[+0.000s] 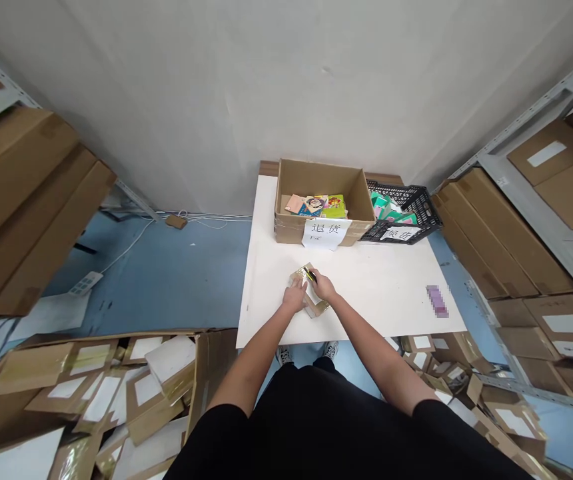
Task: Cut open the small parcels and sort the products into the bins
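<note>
A small taped cardboard parcel [311,301] lies on the white table [376,287] near its front edge. My left hand [294,296] rests on the parcel's left side with the fingers curled over it, holding it down. My right hand [321,285] is closed on a small dark and yellow tool [309,273], which looks like a cutter, its tip at the parcel's top. The parcel's middle is partly hidden by both hands.
An open cardboard box [324,200] with colourful booklets and a paper label stands at the table's back, a black plastic crate [406,212] beside it. Many small parcels [96,393] lie on the floor left and right. Shelves of brown boxes [541,227] flank both sides.
</note>
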### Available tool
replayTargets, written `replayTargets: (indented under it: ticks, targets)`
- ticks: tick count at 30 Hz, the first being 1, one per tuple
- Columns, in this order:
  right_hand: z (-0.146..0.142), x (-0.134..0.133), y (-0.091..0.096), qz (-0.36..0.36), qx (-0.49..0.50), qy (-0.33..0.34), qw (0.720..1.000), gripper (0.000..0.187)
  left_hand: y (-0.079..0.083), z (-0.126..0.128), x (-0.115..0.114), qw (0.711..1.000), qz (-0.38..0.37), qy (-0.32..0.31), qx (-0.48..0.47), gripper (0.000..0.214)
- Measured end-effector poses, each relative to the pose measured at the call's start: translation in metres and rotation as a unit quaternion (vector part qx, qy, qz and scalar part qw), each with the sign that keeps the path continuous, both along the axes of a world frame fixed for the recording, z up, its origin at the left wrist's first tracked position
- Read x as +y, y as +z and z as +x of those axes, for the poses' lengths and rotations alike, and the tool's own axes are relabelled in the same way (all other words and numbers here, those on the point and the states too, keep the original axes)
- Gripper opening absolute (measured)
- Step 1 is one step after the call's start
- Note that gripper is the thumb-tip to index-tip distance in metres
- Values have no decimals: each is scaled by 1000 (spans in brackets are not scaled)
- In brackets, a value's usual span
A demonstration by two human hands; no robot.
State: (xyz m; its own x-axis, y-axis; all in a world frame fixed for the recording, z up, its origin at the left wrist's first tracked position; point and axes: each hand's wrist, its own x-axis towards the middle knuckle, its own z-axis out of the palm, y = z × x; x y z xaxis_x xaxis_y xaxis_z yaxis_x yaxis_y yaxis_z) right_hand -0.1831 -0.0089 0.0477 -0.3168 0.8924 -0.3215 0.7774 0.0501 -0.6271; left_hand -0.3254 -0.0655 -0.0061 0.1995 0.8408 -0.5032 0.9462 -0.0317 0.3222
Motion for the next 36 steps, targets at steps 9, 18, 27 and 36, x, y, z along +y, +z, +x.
replayTargets:
  ticks: [9, 18, 27, 36]
  targets:
    - [-18, 13, -18, -8, -51, 48, 998, 45, -3, -17, 12, 993, -74, 32, -81, 113]
    - [5, -6, -19, -39, -88, 51, 994, 45, -7, -20, 22, 990, -107, 28, -87, 108]
    - [56, -36, -3, -98, -150, 74, 981, 35, 7, -11, 14, 993, -107, 41, -32, 107]
    - [94, -68, 24, -159, -227, 121, 953, 46, 14, 1, 9, 994, -100, 51, 7, 103]
